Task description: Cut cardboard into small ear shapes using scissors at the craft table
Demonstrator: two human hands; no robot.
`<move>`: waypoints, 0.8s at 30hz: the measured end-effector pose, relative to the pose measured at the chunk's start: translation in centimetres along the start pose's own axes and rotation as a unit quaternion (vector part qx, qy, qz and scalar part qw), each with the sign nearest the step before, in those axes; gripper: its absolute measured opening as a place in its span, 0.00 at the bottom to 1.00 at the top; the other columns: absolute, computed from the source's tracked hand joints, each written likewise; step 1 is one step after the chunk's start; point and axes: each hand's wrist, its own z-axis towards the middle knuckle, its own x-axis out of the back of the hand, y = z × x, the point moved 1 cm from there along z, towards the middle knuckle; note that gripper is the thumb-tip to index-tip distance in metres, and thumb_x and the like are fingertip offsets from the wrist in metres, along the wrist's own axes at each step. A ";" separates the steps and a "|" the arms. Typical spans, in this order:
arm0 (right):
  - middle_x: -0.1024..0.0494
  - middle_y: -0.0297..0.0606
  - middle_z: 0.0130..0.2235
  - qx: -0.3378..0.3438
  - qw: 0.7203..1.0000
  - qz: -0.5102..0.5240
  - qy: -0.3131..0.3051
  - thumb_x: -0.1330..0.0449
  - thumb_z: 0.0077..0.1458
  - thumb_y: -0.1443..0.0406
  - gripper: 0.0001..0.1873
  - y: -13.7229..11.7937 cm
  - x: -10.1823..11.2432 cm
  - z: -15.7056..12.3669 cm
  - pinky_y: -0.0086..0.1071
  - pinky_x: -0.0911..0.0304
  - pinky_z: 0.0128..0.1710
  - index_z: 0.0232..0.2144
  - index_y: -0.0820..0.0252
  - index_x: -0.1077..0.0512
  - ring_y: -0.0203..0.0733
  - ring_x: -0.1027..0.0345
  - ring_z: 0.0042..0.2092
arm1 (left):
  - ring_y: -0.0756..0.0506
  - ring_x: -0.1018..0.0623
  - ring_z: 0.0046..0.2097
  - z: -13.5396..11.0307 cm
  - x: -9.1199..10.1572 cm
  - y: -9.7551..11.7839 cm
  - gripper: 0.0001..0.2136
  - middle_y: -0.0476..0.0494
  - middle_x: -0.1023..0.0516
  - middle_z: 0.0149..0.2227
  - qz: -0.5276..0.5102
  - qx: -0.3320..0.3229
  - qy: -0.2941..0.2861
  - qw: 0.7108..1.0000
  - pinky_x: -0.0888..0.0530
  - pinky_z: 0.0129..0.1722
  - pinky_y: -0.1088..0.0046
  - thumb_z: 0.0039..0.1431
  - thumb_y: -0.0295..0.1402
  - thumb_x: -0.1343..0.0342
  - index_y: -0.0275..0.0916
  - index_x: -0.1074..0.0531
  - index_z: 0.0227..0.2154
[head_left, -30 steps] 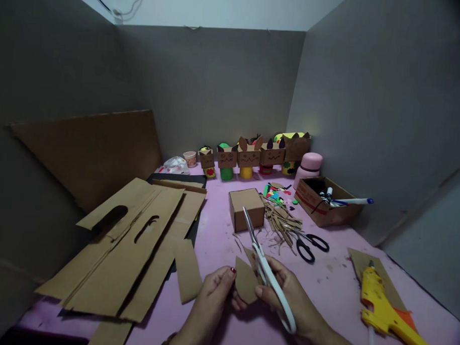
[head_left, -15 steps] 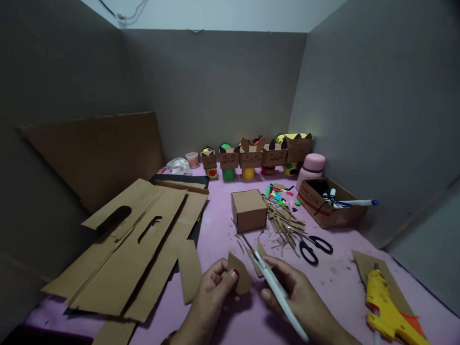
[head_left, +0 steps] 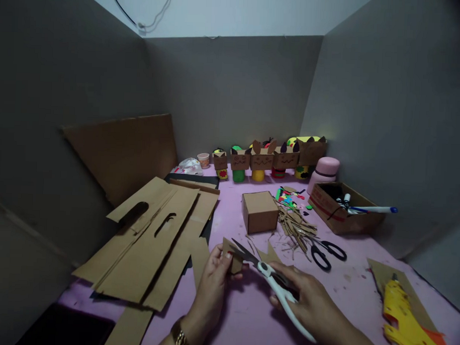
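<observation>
My left hand [head_left: 213, 282] pinches a small brown cardboard cutout [head_left: 231, 255] low in the middle of the pink table [head_left: 347, 280]. My right hand [head_left: 316, 309] grips white-handled scissors [head_left: 273, 284]; their dark blades are spread and point left, reaching the cutout. Another pointed cardboard scrap [head_left: 270, 254] lies just behind the scissors. A small closed cardboard box [head_left: 259, 212] stands a little farther back.
Flat cardboard sheets [head_left: 152, 240] with slots lie at left. Black scissors [head_left: 323, 251] and cardboard strips [head_left: 296, 226] sit right of the box. A yellow glue gun [head_left: 408, 319] lies at the right edge. An open box of pens [head_left: 345, 209], a pink flask [head_left: 323, 170] and cardboard figures [head_left: 266, 158] line the back.
The scissors have swung from pointing away from me to pointing left at the cutout, blades now spread. The cutout and my left hand moved slightly left. The view shifted left.
</observation>
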 end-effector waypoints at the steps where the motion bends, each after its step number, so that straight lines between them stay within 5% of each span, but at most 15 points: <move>1: 0.20 0.39 0.36 0.005 1.000 -0.029 -0.005 0.33 0.36 0.68 0.26 -0.1 0.0 0.0 0.42 0.37 0.41 0.43 0.49 0.22 0.52 0.30 0.38 | 0.49 0.22 0.31 0.0 0.0 0.0 0.11 0.49 0.22 0.33 -0.001 -0.002 -0.002 1.000 0.27 0.27 0.78 0.54 0.38 0.41 0.39 0.31 0.37; 5: 0.21 0.40 0.39 0.015 0.991 -0.130 -0.034 0.35 0.41 0.67 0.28 -0.3 -0.2 -0.1 0.43 0.37 0.41 0.48 0.49 0.26 0.53 0.30 0.40 | 0.50 0.22 0.30 0.0 0.1 -0.3 0.11 0.49 0.23 0.34 -0.009 0.004 -0.005 1.000 0.28 0.27 0.78 0.54 0.37 0.40 0.40 0.32 0.38; 16: 0.19 0.37 0.37 0.006 0.994 -0.081 -0.066 0.36 0.42 0.67 0.26 -0.6 -0.9 -0.4 0.38 0.34 0.38 0.48 0.50 0.26 0.49 0.27 0.36 | 0.51 0.25 0.31 -0.1 0.1 -1.0 0.11 0.51 0.26 0.32 -0.030 0.014 -0.019 0.999 0.27 0.30 0.77 0.56 0.39 0.42 0.40 0.32 0.38; 24: 0.19 0.39 0.40 0.002 0.987 -0.141 -0.075 0.39 0.45 0.66 0.27 -1.0 -1.1 -0.7 0.35 0.34 0.39 0.50 0.55 0.28 0.47 0.26 0.38 | 0.51 0.26 0.28 -0.4 -0.2 -1.2 0.12 0.50 0.26 0.29 0.003 -0.002 -0.009 1.000 0.29 0.25 0.78 0.56 0.41 0.43 0.40 0.34 0.37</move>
